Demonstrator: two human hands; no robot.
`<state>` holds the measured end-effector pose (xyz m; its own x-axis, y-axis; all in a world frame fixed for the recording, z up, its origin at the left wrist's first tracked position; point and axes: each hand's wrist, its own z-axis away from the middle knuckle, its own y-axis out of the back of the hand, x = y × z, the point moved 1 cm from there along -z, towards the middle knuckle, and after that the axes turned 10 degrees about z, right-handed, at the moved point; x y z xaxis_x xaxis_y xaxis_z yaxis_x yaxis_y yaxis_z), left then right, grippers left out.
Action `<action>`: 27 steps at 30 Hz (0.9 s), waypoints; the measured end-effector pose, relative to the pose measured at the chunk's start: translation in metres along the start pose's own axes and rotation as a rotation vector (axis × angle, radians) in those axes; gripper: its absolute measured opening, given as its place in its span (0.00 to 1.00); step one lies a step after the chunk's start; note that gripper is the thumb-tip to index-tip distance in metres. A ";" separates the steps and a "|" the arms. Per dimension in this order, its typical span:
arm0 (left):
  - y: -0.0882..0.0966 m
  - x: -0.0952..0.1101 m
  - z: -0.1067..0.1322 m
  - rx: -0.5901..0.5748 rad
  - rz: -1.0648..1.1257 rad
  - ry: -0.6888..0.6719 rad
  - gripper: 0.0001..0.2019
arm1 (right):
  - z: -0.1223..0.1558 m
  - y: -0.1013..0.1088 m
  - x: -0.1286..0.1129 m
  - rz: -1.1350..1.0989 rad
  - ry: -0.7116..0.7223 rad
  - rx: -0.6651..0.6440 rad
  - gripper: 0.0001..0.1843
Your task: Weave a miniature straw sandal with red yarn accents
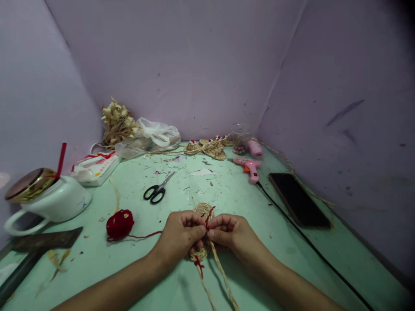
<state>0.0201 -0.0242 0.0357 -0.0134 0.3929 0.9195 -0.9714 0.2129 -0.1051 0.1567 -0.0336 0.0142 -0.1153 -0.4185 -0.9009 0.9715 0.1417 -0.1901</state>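
A coiled straw piece (203, 209) lies in the middle of the table's near side, with two twisted straw cords (223, 276) trailing toward me. Red yarn (210, 213) is looped around its centre, and another red yarn knot (199, 262) sits at its lower edge. My left hand (184, 233) pinches the red yarn from the left. From the right, my right hand (231, 231) pinches the same yarn close to the left fingertips. A strand runs left to a ball of red yarn (119, 224). The fingers hide part of the coil.
Black-handled scissors (158, 190) lie beyond my left hand. A pink glue gun (249, 167) with a black cord and a dark phone (298, 199) are at right. A white mug (65, 201) and hammer (42, 242) stand left; straw pieces (212, 149) lie at the back.
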 end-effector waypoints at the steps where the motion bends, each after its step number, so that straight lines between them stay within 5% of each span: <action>1: 0.000 -0.001 -0.001 -0.007 0.009 -0.001 0.07 | 0.001 0.000 0.000 0.003 -0.005 0.002 0.15; 24: 0.002 -0.002 -0.003 -0.055 0.060 0.042 0.07 | 0.000 0.000 0.000 0.114 0.117 0.012 0.11; 27: 0.004 -0.003 -0.003 -0.059 0.075 0.050 0.06 | 0.002 -0.001 0.000 0.148 0.215 0.006 0.18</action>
<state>0.0174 -0.0214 0.0314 -0.0726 0.4539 0.8881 -0.9524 0.2327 -0.1968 0.1560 -0.0352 0.0153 -0.0127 -0.1935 -0.9810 0.9821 0.1818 -0.0486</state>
